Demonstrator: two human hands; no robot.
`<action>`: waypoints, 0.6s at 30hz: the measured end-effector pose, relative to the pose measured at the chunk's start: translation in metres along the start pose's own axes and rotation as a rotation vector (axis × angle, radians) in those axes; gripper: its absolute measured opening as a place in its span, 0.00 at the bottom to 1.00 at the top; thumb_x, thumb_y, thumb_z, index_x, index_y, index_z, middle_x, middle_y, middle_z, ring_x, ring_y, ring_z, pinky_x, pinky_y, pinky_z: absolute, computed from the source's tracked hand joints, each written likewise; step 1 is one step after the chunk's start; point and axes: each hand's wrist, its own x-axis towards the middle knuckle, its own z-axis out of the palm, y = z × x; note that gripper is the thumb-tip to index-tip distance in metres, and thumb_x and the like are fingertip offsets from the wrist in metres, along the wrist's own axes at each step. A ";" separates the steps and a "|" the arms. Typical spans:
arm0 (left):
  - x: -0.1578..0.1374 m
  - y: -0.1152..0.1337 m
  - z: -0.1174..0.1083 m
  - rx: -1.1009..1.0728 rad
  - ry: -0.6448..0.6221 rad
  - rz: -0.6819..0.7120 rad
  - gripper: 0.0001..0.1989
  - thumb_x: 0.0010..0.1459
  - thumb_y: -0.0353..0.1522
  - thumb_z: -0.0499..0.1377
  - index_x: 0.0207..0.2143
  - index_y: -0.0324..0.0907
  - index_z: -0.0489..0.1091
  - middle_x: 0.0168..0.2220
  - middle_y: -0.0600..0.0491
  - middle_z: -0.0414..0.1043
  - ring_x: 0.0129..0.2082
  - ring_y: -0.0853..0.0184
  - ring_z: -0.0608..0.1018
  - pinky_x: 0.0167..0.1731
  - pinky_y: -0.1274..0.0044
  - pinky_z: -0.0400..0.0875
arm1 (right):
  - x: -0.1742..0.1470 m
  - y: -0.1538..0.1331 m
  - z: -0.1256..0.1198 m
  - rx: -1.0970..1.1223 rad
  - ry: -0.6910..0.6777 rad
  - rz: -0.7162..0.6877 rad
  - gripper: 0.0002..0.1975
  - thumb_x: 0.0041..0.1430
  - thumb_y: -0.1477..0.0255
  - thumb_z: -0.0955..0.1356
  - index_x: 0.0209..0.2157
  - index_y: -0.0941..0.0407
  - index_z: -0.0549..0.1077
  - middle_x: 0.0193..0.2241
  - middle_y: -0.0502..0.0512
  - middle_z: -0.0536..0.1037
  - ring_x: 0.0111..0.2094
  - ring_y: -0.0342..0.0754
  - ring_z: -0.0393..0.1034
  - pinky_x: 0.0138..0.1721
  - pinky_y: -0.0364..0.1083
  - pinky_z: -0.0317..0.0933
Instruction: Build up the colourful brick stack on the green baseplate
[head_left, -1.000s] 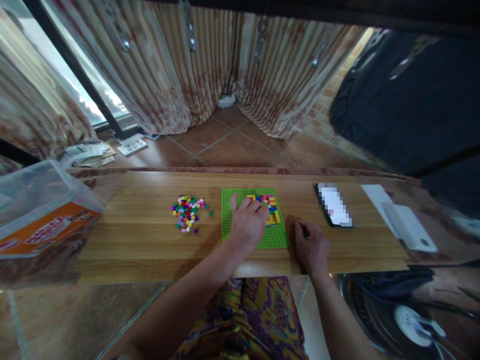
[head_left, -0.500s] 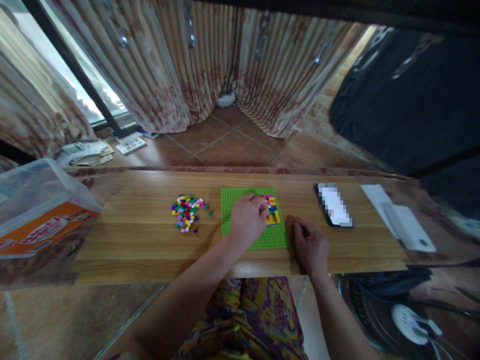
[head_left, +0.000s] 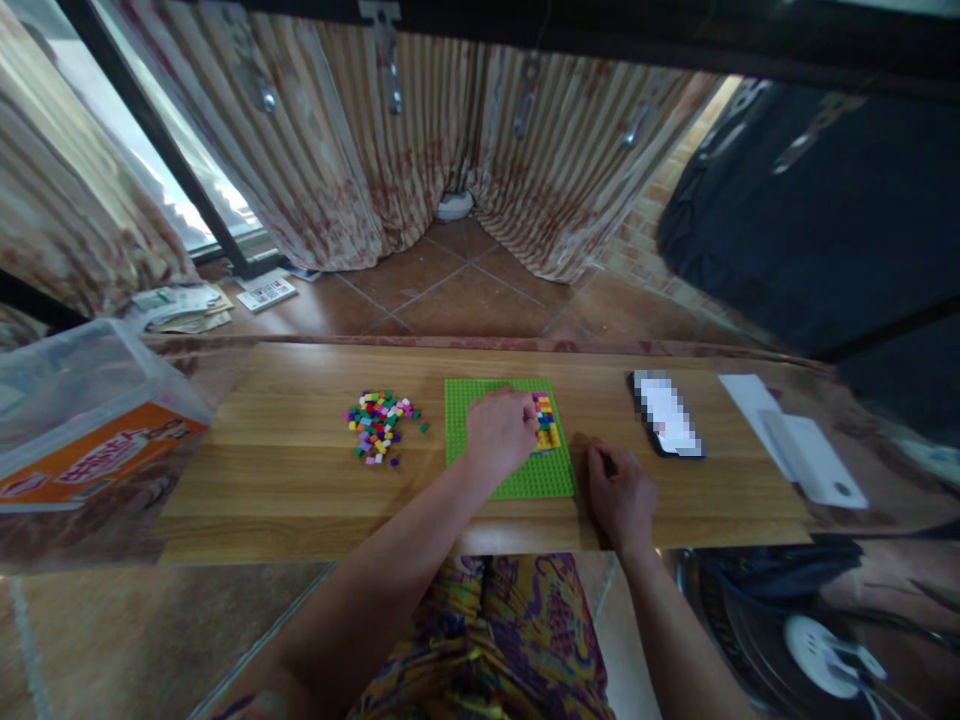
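Observation:
My left hand [head_left: 501, 432] is over a green studded baseplate [head_left: 540, 484], its fingers closed at a patch of colourful small bricks [head_left: 548, 430] fixed on the plate's right part. Whatever the fingertips pinch is hidden by the hand. My right hand [head_left: 621, 490] rests on the wooden table just right of the plate, curled into a loose fist with nothing visible in it. To the left lies a loose pile of small coloured bricks [head_left: 381, 425], a few of them apart from the rest.
A phone [head_left: 667, 415] lies on the wooden table [head_left: 277, 450] to the right, with a white card-like item [head_left: 817, 460] beyond it. At the far left stands a clear plastic tub [head_left: 97, 440] with an orange label. A white power strip [head_left: 819, 650] sits low at the right.
My left hand has shifted very slightly over the brick patch, fingers still closed. The right hand stays in place; the whole view has tilted a little.

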 end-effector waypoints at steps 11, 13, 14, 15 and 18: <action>-0.034 -0.014 0.017 0.122 0.106 0.201 0.10 0.69 0.31 0.54 0.45 0.43 0.76 0.44 0.48 0.74 0.46 0.58 0.74 0.48 0.67 0.70 | 0.000 0.000 -0.001 -0.004 -0.017 -0.009 0.24 0.65 0.54 0.61 0.37 0.57 0.81 0.37 0.63 0.82 0.35 0.52 0.72 0.35 0.48 0.59; -0.040 -0.014 0.018 0.128 0.129 0.219 0.12 0.69 0.30 0.53 0.49 0.42 0.75 0.47 0.47 0.74 0.48 0.58 0.74 0.50 0.67 0.70 | 0.000 -0.001 -0.001 -0.003 -0.011 -0.007 0.24 0.65 0.54 0.61 0.37 0.57 0.81 0.37 0.63 0.82 0.36 0.53 0.72 0.35 0.48 0.58; -0.044 -0.014 0.019 0.128 0.143 0.225 0.14 0.69 0.30 0.53 0.52 0.41 0.74 0.49 0.46 0.74 0.49 0.58 0.73 0.51 0.67 0.70 | 0.000 -0.001 -0.001 -0.001 -0.007 -0.007 0.24 0.65 0.54 0.61 0.37 0.57 0.81 0.37 0.63 0.82 0.36 0.53 0.73 0.35 0.48 0.58; -0.048 -0.015 0.020 0.126 0.151 0.230 0.15 0.69 0.30 0.53 0.54 0.41 0.73 0.50 0.45 0.73 0.50 0.58 0.73 0.52 0.67 0.70 | 0.000 0.000 -0.001 0.001 -0.006 -0.009 0.24 0.65 0.55 0.61 0.37 0.57 0.81 0.37 0.63 0.82 0.36 0.53 0.73 0.35 0.48 0.59; -0.059 -0.015 0.024 0.108 0.165 0.237 0.19 0.69 0.31 0.55 0.59 0.38 0.69 0.53 0.44 0.72 0.50 0.57 0.72 0.53 0.67 0.69 | 0.001 0.000 -0.001 0.010 -0.007 -0.021 0.24 0.65 0.55 0.62 0.36 0.57 0.81 0.37 0.62 0.83 0.36 0.53 0.73 0.35 0.48 0.59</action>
